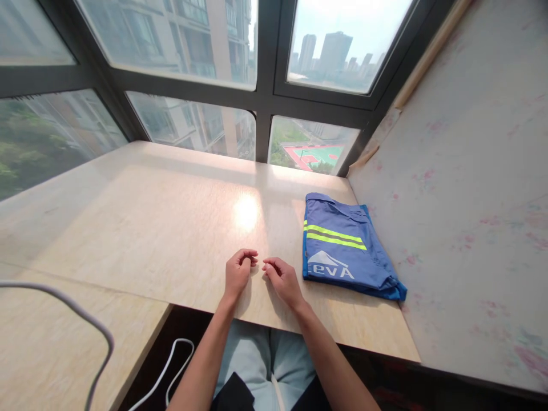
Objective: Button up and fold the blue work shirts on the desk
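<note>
My left hand rests at the front of the pale tabletop with its fingers loosely curved and a little apart. Just across a narrow gap, my right hand lies in a similar relaxed curl, turned towards the left one. Nothing shows in either hand, and the two do not touch. Right of my right hand is a folded blue garment, lying flat. It has yellow-green and grey reflective stripes, a white peak-shaped print and white lettering. Neither hand touches it.
Dark-framed windows border the far side of the pale tabletop. A flowered wall rises on the right, close to the garment. At lower left, a grey cable arches over the surface, and a white cable hangs by the gap.
</note>
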### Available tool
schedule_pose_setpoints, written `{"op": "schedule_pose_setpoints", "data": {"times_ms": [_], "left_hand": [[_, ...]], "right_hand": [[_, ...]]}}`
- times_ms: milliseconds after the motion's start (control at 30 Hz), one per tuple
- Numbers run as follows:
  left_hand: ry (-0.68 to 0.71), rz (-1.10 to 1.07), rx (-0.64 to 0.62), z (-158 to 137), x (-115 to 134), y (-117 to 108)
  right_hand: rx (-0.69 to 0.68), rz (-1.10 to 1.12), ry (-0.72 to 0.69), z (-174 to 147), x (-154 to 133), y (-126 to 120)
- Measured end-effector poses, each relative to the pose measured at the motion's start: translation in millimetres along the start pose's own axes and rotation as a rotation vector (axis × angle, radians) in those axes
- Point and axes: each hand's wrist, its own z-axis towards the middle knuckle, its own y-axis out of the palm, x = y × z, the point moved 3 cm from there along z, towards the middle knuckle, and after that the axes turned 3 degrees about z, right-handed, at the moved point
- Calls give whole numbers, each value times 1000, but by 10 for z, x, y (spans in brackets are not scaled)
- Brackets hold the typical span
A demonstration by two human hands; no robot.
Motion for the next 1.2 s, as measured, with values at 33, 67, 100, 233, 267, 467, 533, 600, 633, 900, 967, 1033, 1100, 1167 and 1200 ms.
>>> {"op": "schedule_pose_setpoints", "data": {"times_ms": [33, 67, 100, 233, 267, 467, 533, 600, 633, 900, 967, 1033, 1100, 1167, 1200], "left_hand": [[23, 46, -29, -15, -3, 8], [48, 92, -55, -30, -5, 13], [73, 132, -76, -44, -7, 15], [120, 200, -105, -69, -19, 5], [122, 202, -106, -69, -25, 1], [134, 208, -102, -53, -69, 1], [135, 211, -98, -52, -70, 3], [138, 217, -100, -56, -60, 6], [137, 220, -103, -59, -54, 7], [113, 224, -106, -75, -37, 7], [106, 222, -102, -74, -38, 9], [97, 227, -94, -73, -39, 11], [94, 233, -86, -73, -37, 10], [103, 243, -83, -75, -28, 8], [109, 248, -85, -76, -22, 8]], "right_hand": [[-25, -62, -52, -22, -25, 9], [-41, -112, -98, -36, -45, 17], [-49, -147, -133, -44, -59, 21], [-49, -197, -173, -38, -65, 16], [-54, -204, -178, -36, -61, 14], [-80, -240, -213, -56, -41, 15], [-89, -251, -215, -60, -40, 17], [-114, -271, -228, -63, -42, 23], [-128, -281, -239, -64, -42, 25], [-176, -347, -284, -88, -45, 39], [-178, -360, -289, -93, -66, 42], [-181, -361, -286, -92, -84, 46], [-184, -356, -279, -88, -93, 50], [-177, -351, -274, -82, -93, 52], [-172, -351, -271, -81, -91, 53]]}}
